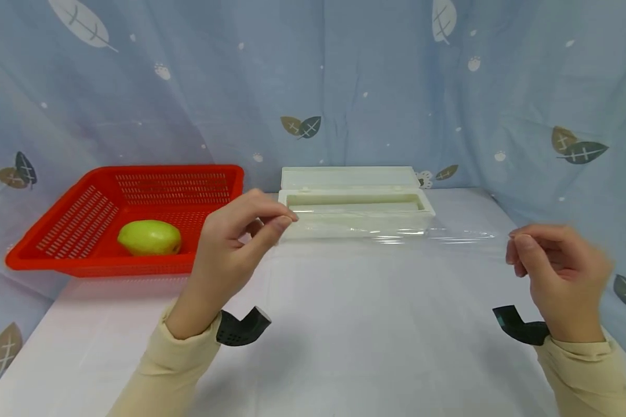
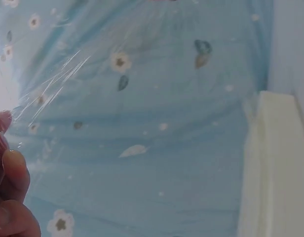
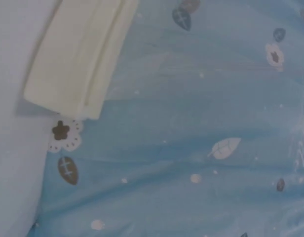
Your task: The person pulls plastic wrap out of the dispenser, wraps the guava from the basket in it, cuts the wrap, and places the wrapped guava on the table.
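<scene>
A sheet of clear cling film [image 1: 391, 236] stretches between the two hands, its glossy creases catching the light. My left hand [image 1: 235, 249] pinches one end between thumb and fingers, and the film fans out from those fingertips in the left wrist view. Opposite, my right hand [image 1: 563, 272] has thumb and fingers curled together at the film's other end; the film's edge is faint there. Behind the film stands a long white cling film dispenser [image 1: 287, 200] with its lid [image 1: 349, 178] raised. The right wrist view shows the dispenser [image 3: 75, 54] but not the right hand.
At the left, a red plastic basket [image 1: 36, 258] holds a yellow-green oval fruit [image 1: 149, 237]. A white cloth [image 1: 375, 336] covers the table. Blue curtain fabric [image 1: 365, 116] with leaf prints hangs behind and along the sides.
</scene>
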The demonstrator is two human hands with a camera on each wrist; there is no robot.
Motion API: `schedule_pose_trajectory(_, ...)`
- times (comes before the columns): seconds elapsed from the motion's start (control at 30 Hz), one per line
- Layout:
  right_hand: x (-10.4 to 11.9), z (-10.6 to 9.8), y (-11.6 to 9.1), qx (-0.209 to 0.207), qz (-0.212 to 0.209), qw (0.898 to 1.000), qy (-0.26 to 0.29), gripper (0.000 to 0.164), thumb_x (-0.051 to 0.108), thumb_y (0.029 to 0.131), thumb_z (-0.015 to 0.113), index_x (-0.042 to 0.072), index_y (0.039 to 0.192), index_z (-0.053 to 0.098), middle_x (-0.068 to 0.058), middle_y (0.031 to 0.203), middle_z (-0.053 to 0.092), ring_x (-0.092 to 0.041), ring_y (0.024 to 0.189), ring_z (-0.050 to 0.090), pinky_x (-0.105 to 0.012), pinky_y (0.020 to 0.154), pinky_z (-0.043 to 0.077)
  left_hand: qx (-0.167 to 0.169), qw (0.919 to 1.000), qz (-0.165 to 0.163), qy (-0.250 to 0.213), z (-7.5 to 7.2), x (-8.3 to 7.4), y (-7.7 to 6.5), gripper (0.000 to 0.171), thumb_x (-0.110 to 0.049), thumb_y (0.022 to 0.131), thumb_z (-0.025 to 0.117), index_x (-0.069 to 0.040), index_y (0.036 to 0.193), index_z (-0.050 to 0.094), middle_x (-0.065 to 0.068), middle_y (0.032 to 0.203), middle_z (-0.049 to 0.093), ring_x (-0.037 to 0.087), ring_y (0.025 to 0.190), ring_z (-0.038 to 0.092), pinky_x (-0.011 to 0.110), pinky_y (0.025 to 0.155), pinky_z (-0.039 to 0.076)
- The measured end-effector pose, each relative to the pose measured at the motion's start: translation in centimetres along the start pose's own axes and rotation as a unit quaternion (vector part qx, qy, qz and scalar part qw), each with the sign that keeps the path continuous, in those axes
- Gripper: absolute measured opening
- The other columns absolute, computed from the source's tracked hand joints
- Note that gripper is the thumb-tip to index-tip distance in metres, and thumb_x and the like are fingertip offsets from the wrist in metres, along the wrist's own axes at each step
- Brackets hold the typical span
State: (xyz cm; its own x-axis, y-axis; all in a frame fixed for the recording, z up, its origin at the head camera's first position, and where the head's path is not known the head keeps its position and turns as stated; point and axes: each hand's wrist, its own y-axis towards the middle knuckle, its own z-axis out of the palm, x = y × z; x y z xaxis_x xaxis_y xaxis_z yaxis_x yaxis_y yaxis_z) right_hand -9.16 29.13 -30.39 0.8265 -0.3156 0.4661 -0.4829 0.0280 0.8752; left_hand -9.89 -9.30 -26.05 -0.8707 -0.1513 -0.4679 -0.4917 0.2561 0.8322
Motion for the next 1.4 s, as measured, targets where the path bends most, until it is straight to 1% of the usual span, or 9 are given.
schedule_pose_trajectory(0.13, -0.2, -0.3, -1.1, 0.035, 0.019, 0.996, 0.081, 0.008, -0.017, 0.077, 0.054, -0.023, 0.083, 0.054, -0.013, 0.067, 0.057, -0.011, 0.054, 0.048, -0.016, 0.047, 0.037, 0.038, 0.9993, 0.000, 0.003, 0.1, 0.0, -1.2, 0.013, 0.001, 0.080, 0.062, -0.008, 0.089, 0.065, -0.004, 0.074, 0.055, 0.007, 0.063, 0.045, 0.019, 0.048, 0.037)
schedule_pose_trajectory(0.23, -0.5, -0.3, -1.9, 0.049, 0.052, 0.982, 0.176, 0.008, -0.022, 0.076, 0.049, -0.025, 0.083, 0.052, -0.016, 0.066, 0.056, -0.015, 0.056, 0.048, -0.020, 0.044, 0.036, 0.065, 0.9979, 0.001, -0.003, 0.6, 0.0, -1.9, 0.012, -0.001, 0.080, 0.064, -0.010, 0.088, 0.065, -0.006, 0.074, 0.055, 0.005, 0.063, 0.045, 0.018, 0.048, 0.035)
schedule_pose_trajectory(0.37, -1.0, -0.5, -2.8, 0.081, 0.086, 0.969, 0.216, 0.012, -0.025, 0.077, 0.043, -0.023, 0.084, 0.052, -0.014, 0.065, 0.054, -0.016, 0.056, 0.047, -0.023, 0.043, 0.035, 0.098, 0.9952, -0.007, -0.008, 1.4, 0.1, -3.2, 0.016, -0.001, 0.078, 0.065, -0.014, 0.087, 0.065, -0.008, 0.072, 0.054, 0.003, 0.062, 0.043, 0.018, 0.047, 0.033)
schedule_pose_trajectory(0.5, -1.4, -0.9, -3.7, 0.147, 0.116, 0.952, 0.242, 0.020, -0.028, 0.077, 0.037, -0.019, 0.086, 0.053, -0.012, 0.065, 0.052, -0.016, 0.056, 0.046, -0.025, 0.042, 0.033, 0.135, 0.9899, -0.042, 0.004, 1.7, 0.7, -5.0, 0.015, -0.007, 0.081, 0.065, -0.019, 0.088, 0.064, -0.012, 0.071, 0.051, 0.001, 0.062, 0.043, 0.018, 0.046, 0.031)
schedule_pose_trajectory(0.73, -2.0, -1.4, -5.5, 0.239, 0.199, 0.929, 0.200, 0.031, -0.029, 0.078, 0.036, -0.009, 0.091, 0.055, -0.008, 0.068, 0.052, -0.014, 0.054, 0.047, -0.028, 0.041, 0.035, 0.188, 0.9751, -0.118, 0.005, 1.9, 2.1, -8.2, 0.012, -0.016, 0.084, 0.062, -0.027, 0.090, 0.062, -0.015, 0.072, 0.050, 0.001, 0.066, 0.047, 0.017, 0.047, 0.033)
schedule_pose_trajectory(0.97, -2.7, -1.7, -6.6, 0.297, 0.226, 0.915, 0.152, 0.031, -0.025, 0.080, 0.040, -0.001, 0.092, 0.057, -0.004, 0.066, 0.050, -0.013, 0.052, 0.046, -0.028, 0.040, 0.034, 0.215, 0.9654, -0.148, 0.006, 2.5, 2.4, -9.6, 0.007, -0.021, 0.086, 0.060, -0.027, 0.089, 0.062, -0.015, 0.073, 0.051, 0.000, 0.067, 0.048, 0.017, 0.049, 0.035)
schedule_pose_trajectory(1.1, -3.4, -1.8, -6.8, 0.357, 0.240, 0.890, 0.152, 0.030, -0.021, 0.083, 0.039, 0.002, 0.093, 0.056, -0.004, 0.066, 0.050, -0.015, 0.052, 0.045, -0.029, 0.038, 0.034, 0.228, 0.9598, -0.163, -0.009, 2.7, 1.7, -9.6, 0.012, -0.012, 0.084, 0.062, -0.023, 0.086, 0.062, -0.012, 0.071, 0.051, 0.001, 0.066, 0.048, 0.017, 0.049, 0.035)
schedule_pose_trajectory(1.33, -4.5, -1.2, -7.4, 0.443, 0.309, 0.833, 0.118, 0.010, -0.004, 0.091, 0.043, -0.001, 0.092, 0.052, -0.003, 0.065, 0.051, -0.025, 0.053, 0.047, -0.029, 0.043, 0.042, 0.279, 0.9473, -0.154, -0.034, 2.9, 4.7, -12.0, 0.007, -0.020, 0.085, 0.062, -0.026, 0.086, 0.061, -0.015, 0.075, 0.053, 0.001, 0.069, 0.049, 0.016, 0.049, 0.036)
schedule_pose_trajectory(1.4, -4.9, -0.9, -7.6, 0.460, 0.308, 0.825, 0.118, 0.009, -0.002, 0.091, 0.044, 0.000, 0.092, 0.053, -0.003, 0.065, 0.051, -0.025, 0.053, 0.047, -0.030, 0.044, 0.042, 0.296, 0.9435, -0.145, -0.033, 2.9, 5.1, -12.2, 0.006, -0.020, 0.084, 0.062, -0.025, 0.085, 0.061, -0.014, 0.077, 0.053, 0.000, 0.068, 0.048, 0.016, 0.049, 0.036)
